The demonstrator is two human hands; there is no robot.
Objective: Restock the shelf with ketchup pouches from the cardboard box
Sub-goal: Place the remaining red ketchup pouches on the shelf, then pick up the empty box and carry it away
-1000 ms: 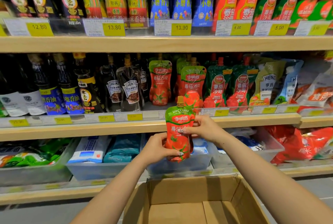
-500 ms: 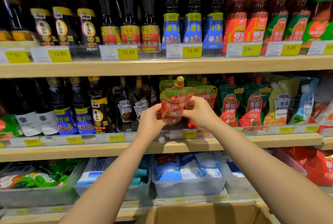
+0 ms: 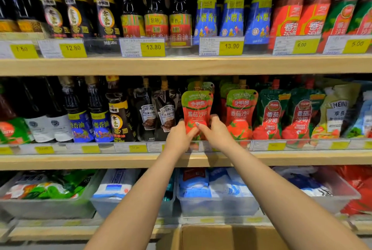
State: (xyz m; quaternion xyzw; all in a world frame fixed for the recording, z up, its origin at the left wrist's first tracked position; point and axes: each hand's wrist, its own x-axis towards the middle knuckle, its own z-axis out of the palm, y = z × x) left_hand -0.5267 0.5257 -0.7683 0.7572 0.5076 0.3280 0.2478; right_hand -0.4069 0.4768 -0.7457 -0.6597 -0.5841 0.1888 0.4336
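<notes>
A red ketchup pouch (image 3: 196, 111) with a green top stands upright at the front of the middle shelf (image 3: 80, 161). My left hand (image 3: 180, 136) grips its lower left side and my right hand (image 3: 216, 132) its lower right side. Another pouch of the same kind stands behind it, and a matching ketchup pouch (image 3: 241, 113) stands just to the right. The top edge of the cardboard box (image 3: 227, 236) shows at the bottom, below my arms; its inside is out of view.
Dark Heinz sauce pouches (image 3: 157, 116) stand just left of the held pouch, green-topped ketchup pouches (image 3: 270, 117) to the right. Bottles fill the upper shelf (image 3: 181, 64). Clear plastic bins (image 3: 217, 203) of packets sit on the lower shelf.
Both hands have lifted the pouch from above the box up to the middle shelf and set it upright in the front row. The view has moved closer and upward.
</notes>
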